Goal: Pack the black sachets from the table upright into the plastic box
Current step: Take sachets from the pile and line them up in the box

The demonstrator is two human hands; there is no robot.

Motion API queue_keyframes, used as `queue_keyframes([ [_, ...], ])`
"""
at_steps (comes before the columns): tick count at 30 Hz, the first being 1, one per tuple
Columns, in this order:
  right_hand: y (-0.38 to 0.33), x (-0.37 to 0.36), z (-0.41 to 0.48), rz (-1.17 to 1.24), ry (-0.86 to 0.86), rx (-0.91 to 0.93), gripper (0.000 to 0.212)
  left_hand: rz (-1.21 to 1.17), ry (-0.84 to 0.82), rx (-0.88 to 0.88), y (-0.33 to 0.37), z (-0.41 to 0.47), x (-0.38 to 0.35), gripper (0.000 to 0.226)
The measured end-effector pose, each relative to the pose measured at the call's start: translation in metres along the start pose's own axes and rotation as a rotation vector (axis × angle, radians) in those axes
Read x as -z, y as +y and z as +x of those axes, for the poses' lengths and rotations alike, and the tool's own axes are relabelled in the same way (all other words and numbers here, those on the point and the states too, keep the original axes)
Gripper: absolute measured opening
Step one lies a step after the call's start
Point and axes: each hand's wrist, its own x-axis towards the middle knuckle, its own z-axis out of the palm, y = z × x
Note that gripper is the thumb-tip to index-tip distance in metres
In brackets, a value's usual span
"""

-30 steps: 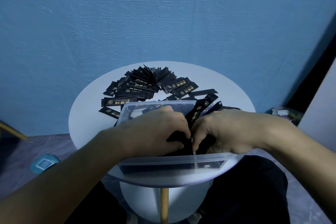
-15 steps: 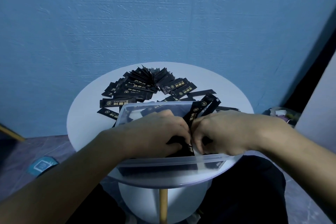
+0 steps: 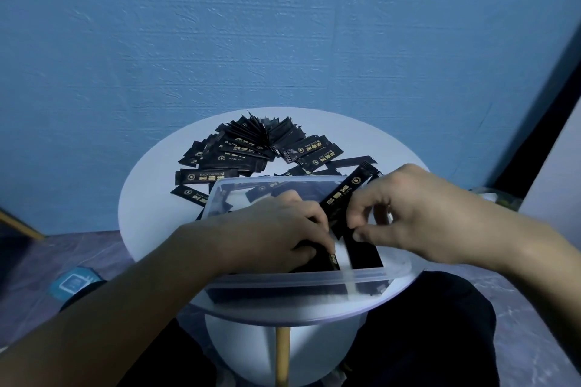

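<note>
Grip of the right hand [image 3: 418, 214] pinches the low end of one long black sachet with gold print [image 3: 345, 192], tilted over the clear plastic box [image 3: 283, 276].
It should go in straight, into the gap beside the packed black sachets [image 3: 314, 264] the left hand [image 3: 267, 229] holds; loose black sachets [image 3: 251, 148] lie behind on the round white counter [image 3: 151, 198].
</note>
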Motion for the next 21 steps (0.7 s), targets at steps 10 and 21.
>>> queue_keyframes([
  [10,-0.003,0.0,0.007,-0.214,0.091,-0.067,0.034,0.0,-0.001,0.006,0.002,-0.001,0.001,0.032],
  [21,0.002,0.001,-0.009,-0.186,-0.141,-0.031,0.038,-0.041,0.02,-0.001,0.0,-0.002,0.0,0.032],
])
